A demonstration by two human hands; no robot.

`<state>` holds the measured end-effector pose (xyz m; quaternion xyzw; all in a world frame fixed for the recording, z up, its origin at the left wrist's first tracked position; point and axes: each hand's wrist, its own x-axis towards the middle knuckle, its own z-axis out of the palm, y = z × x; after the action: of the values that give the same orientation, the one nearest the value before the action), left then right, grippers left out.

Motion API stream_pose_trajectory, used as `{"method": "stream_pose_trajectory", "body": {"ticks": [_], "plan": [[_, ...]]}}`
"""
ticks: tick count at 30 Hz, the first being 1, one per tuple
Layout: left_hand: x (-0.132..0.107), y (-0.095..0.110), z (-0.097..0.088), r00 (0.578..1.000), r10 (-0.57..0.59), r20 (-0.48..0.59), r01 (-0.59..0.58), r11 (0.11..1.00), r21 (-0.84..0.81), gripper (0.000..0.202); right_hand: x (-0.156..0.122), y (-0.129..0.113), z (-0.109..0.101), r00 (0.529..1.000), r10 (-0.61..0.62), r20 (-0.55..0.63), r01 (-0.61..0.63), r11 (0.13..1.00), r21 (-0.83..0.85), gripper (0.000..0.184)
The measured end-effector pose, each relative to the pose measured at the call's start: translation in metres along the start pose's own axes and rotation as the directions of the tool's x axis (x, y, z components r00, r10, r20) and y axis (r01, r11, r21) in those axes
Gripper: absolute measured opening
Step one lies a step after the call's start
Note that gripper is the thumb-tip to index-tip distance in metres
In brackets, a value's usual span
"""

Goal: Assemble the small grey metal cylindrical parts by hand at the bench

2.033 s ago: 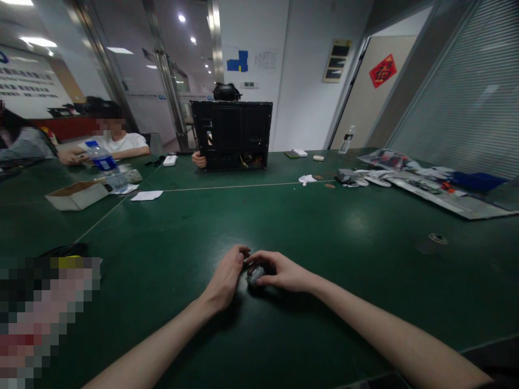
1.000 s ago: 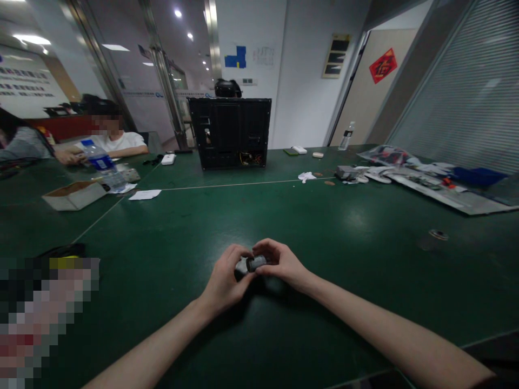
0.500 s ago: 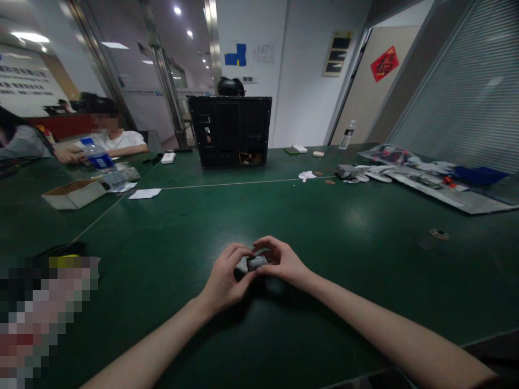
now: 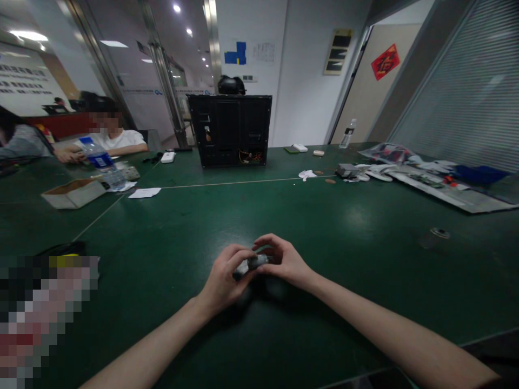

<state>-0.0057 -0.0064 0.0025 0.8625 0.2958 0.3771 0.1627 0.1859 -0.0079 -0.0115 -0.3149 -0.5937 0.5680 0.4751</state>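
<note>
On the green bench (image 4: 357, 286), left hand (image 4: 221, 278) and right hand (image 4: 284, 262) clamped on a half-hidden grey part (image 4: 252, 263)

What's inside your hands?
A small grey object sits between the left hand and the right hand. Only its top and one end show. The hands cover the rest, so I can't tell what it is.

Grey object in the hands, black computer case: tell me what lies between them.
Head view: green tabletop and a thin pale line, between the grey object and black computer case.
</note>
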Motion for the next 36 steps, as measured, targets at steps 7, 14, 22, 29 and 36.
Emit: {"method": "stream_pose_trajectory", "body": {"ticks": [7, 14, 22, 29, 36], "plan": [[0.002, 0.0, -0.001, 0.998, -0.049, 0.028, 0.05, 0.999, -0.022, 0.019, 0.001, -0.001, -0.001, 1.0, -0.01, -0.014, 0.009, 0.999, -0.04, 0.048], [0.004, 0.002, -0.002, 0.992, -0.122, -0.009, 0.121, 0.991, -0.062, 0.016, -0.001, -0.005, -0.001, 1.0, -0.006, -0.005, 0.006, 1.0, -0.003, 0.036], [0.003, -0.002, 0.001, 0.996, -0.073, -0.046, 0.068, 0.993, -0.099, 0.022, 0.0, -0.009, 0.003, 0.997, 0.007, -0.073, -0.008, 1.0, -0.013, 0.031], [0.003, -0.001, 0.0, 0.994, -0.058, -0.088, 0.051, 0.995, -0.084, 0.022, 0.001, -0.009, 0.002, 0.996, -0.008, -0.093, 0.011, 1.0, 0.028, 0.031], [0.003, 0.001, -0.001, 0.989, 0.005, -0.146, -0.017, 0.996, -0.082, 0.025, -0.003, -0.015, 0.006, 0.993, -0.075, -0.089, 0.074, 0.997, -0.021, 0.026]]}}
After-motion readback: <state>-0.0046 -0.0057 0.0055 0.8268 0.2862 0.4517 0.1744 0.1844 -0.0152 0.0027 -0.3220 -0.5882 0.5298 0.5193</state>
